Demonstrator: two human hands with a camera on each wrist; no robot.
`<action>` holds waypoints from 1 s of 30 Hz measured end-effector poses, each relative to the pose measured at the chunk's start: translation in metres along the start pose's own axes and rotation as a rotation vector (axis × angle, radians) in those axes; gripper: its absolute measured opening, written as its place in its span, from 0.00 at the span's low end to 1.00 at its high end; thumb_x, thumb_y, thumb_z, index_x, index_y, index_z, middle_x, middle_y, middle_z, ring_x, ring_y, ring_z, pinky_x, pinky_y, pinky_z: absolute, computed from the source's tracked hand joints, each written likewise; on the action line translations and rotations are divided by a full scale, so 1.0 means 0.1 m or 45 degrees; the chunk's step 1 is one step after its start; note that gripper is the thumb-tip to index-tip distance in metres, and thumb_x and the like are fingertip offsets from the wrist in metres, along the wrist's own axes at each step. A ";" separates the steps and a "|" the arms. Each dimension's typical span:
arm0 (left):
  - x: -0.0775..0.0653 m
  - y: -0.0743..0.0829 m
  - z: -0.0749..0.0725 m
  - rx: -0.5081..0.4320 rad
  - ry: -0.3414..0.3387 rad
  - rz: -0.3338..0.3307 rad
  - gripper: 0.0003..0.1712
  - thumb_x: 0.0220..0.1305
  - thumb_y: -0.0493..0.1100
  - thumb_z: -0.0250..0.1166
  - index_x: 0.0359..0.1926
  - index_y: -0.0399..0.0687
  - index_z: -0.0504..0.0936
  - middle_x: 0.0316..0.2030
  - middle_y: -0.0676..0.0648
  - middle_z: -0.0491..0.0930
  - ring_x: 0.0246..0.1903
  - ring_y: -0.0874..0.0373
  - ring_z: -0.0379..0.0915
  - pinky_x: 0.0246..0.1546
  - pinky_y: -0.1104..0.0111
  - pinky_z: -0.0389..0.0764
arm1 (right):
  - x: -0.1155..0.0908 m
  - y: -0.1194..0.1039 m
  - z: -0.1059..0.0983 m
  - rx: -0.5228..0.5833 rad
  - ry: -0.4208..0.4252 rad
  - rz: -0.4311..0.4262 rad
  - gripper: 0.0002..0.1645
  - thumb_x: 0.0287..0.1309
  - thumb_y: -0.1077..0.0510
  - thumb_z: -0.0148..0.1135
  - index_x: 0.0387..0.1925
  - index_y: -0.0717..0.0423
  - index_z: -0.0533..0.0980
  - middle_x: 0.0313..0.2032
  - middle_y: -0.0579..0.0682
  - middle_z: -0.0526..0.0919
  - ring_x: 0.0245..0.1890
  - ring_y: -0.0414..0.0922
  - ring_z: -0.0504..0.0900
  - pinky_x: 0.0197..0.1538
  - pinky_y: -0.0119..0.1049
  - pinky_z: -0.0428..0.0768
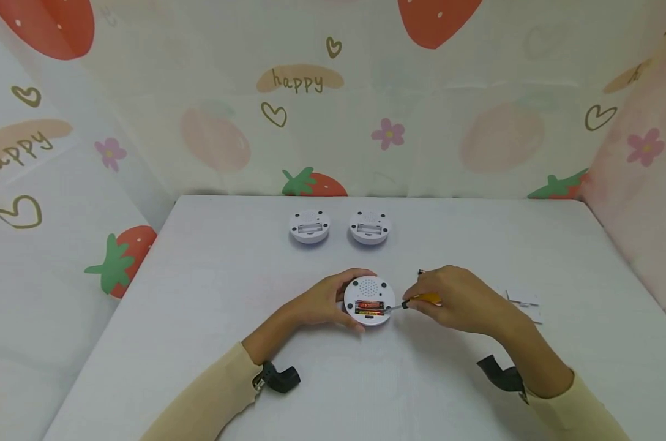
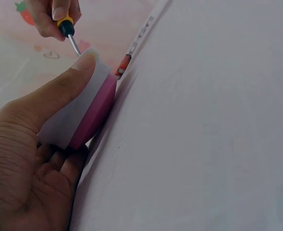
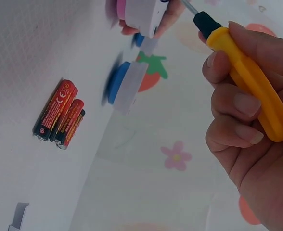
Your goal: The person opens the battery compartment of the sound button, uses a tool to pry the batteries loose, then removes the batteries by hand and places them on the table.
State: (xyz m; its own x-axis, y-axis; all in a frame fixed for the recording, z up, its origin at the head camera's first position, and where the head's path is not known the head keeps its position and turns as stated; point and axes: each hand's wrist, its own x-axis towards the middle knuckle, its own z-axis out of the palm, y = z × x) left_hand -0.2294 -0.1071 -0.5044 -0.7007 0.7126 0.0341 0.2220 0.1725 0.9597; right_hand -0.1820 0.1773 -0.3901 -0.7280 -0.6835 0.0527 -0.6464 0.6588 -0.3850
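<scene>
My left hand (image 1: pixel 323 301) grips a round white device (image 1: pixel 369 285) around its left side, thumb near the front edge and fingers behind. The device lies face down on its pink side (image 2: pixel 96 113), with a speaker grille and an uncovered battery compartment facing up. Two red and black batteries (image 1: pixel 369 309) sit side by side in that compartment. In my right hand (image 1: pixel 467 303) is a screwdriver (image 3: pixel 257 89) with a yellow handle and black collar, held with curled fingers. Its metal shaft (image 1: pixel 396 307) points left, the tip right at the compartment's right end.
Two more round devices (image 1: pixel 309 228) stand at the back of the white table, their battery slots without batteries. Several loose batteries (image 3: pixel 60 113) lie on the table by my right hand. White flat pieces (image 1: pixel 527 304), like covers, lie behind my right wrist.
</scene>
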 end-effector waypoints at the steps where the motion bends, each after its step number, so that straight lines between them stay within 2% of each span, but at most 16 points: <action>1: 0.00 0.00 0.00 -0.001 -0.001 0.001 0.58 0.41 0.35 0.85 0.73 0.53 0.66 0.68 0.53 0.70 0.65 0.61 0.68 0.68 0.70 0.68 | 0.00 0.00 0.00 0.002 -0.002 -0.001 0.08 0.61 0.59 0.71 0.42 0.49 0.89 0.38 0.36 0.89 0.45 0.43 0.87 0.55 0.52 0.83; 6: -0.01 0.01 0.00 0.009 0.001 -0.017 0.58 0.42 0.36 0.85 0.74 0.54 0.66 0.67 0.55 0.70 0.65 0.62 0.68 0.68 0.70 0.68 | 0.01 0.00 0.00 0.008 -0.003 -0.029 0.08 0.59 0.60 0.72 0.41 0.49 0.89 0.36 0.36 0.89 0.44 0.43 0.87 0.57 0.53 0.81; 9: -0.01 0.01 0.01 0.015 0.003 -0.027 0.58 0.42 0.37 0.85 0.74 0.55 0.66 0.67 0.55 0.71 0.65 0.63 0.69 0.67 0.71 0.69 | 0.01 -0.01 0.01 0.020 -0.010 -0.051 0.08 0.59 0.61 0.72 0.41 0.51 0.90 0.31 0.35 0.87 0.35 0.41 0.84 0.48 0.42 0.85; 11: -0.01 0.00 0.01 0.017 0.002 -0.028 0.58 0.42 0.37 0.86 0.74 0.55 0.66 0.67 0.56 0.71 0.64 0.63 0.69 0.67 0.71 0.69 | 0.01 -0.02 0.02 0.023 -0.011 -0.065 0.08 0.58 0.63 0.72 0.40 0.52 0.90 0.26 0.34 0.82 0.28 0.37 0.77 0.38 0.34 0.82; 13: -0.01 0.00 0.01 0.020 0.002 -0.023 0.58 0.41 0.37 0.86 0.74 0.55 0.66 0.67 0.56 0.71 0.64 0.63 0.70 0.67 0.70 0.70 | 0.01 -0.05 0.02 0.020 -0.007 -0.086 0.08 0.58 0.63 0.72 0.39 0.53 0.90 0.23 0.34 0.77 0.24 0.34 0.70 0.31 0.31 0.76; 16: -0.01 -0.01 0.02 0.038 0.004 -0.015 0.58 0.41 0.37 0.86 0.74 0.55 0.66 0.67 0.56 0.71 0.64 0.63 0.70 0.66 0.70 0.70 | 0.00 -0.08 0.03 -0.022 0.011 -0.104 0.07 0.57 0.64 0.73 0.38 0.54 0.90 0.23 0.34 0.76 0.23 0.30 0.69 0.48 0.36 0.83; 18: -0.01 0.00 0.02 0.051 0.007 -0.010 0.58 0.41 0.38 0.86 0.74 0.55 0.66 0.67 0.55 0.71 0.64 0.63 0.70 0.66 0.70 0.70 | 0.01 -0.11 0.04 -0.053 0.013 -0.111 0.07 0.56 0.64 0.73 0.38 0.54 0.90 0.23 0.35 0.77 0.23 0.30 0.71 0.59 0.45 0.81; 20: -0.01 0.01 0.02 0.059 0.009 -0.011 0.58 0.42 0.38 0.86 0.74 0.55 0.66 0.66 0.55 0.72 0.63 0.63 0.71 0.66 0.70 0.71 | 0.01 -0.13 0.04 -0.084 0.008 -0.107 0.07 0.56 0.65 0.73 0.38 0.54 0.90 0.24 0.37 0.79 0.24 0.30 0.73 0.66 0.53 0.75; 26: -0.01 0.02 0.03 0.069 0.016 -0.019 0.58 0.42 0.38 0.86 0.74 0.53 0.66 0.66 0.54 0.72 0.63 0.62 0.71 0.65 0.70 0.71 | 0.00 -0.19 0.04 -0.153 0.008 -0.100 0.07 0.56 0.65 0.73 0.37 0.53 0.90 0.25 0.38 0.81 0.27 0.34 0.77 0.65 0.55 0.75; 30: -0.01 0.03 0.03 0.064 0.016 -0.019 0.57 0.42 0.36 0.85 0.74 0.53 0.66 0.66 0.54 0.72 0.63 0.62 0.71 0.65 0.70 0.72 | 0.01 -0.26 0.07 -0.234 0.020 -0.100 0.07 0.55 0.65 0.73 0.36 0.52 0.90 0.23 0.38 0.78 0.23 0.33 0.72 0.63 0.55 0.76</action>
State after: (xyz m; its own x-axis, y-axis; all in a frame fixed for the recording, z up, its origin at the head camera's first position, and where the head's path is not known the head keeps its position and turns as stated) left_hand -0.2259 -0.1051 -0.5026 -0.7127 0.7010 0.0240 0.2451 0.2169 0.9449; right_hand -0.1647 0.1577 -0.3864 -0.6760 -0.7313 0.0907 -0.7313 0.6505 -0.2048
